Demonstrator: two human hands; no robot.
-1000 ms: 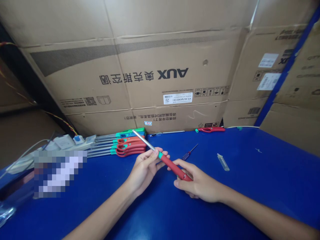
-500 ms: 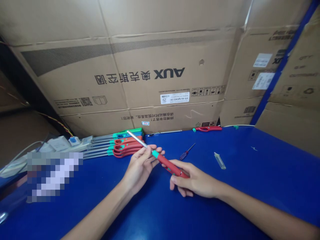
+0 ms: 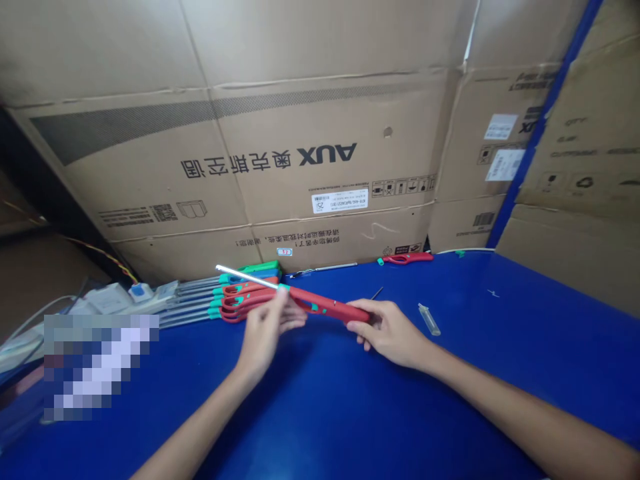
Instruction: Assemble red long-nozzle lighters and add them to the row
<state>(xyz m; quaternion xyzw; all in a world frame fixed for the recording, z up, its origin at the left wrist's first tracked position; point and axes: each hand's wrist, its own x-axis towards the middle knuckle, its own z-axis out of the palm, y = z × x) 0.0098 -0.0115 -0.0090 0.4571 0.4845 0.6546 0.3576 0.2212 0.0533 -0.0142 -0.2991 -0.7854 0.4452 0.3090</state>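
Above the blue table I hold a red long-nosed gas lighter [image 3: 327, 307] with a metal tube and green collar and trigger. Its tube points up to the left. My left hand [image 3: 270, 330] is closed round the lighter near the green collar, thumb on top. My right hand [image 3: 387, 330] grips the rear end of the red handle between thumb and fingers. Behind my left hand lies a row of similar lighters [image 3: 233, 300] in red, orange, blue and green, tubes to the left. A screwdriver [image 3: 378, 293] shows only its shaft; my right hand hides the rest.
Another red lighter [image 3: 407, 258] and a loose metal tube [image 3: 330, 267] lie along the cardboard wall [image 3: 270, 120]. To the right is a clear plastic piece [image 3: 429, 320]. White plugs and a power strip [image 3: 155, 293] stand at left, beside a blurred-out patch [image 3: 100, 367].
The lighter has turned flatter, its tube swinging left and its handle end rising. Both hands moved up with it, and my left hand went left. The camera view shifted slightly.
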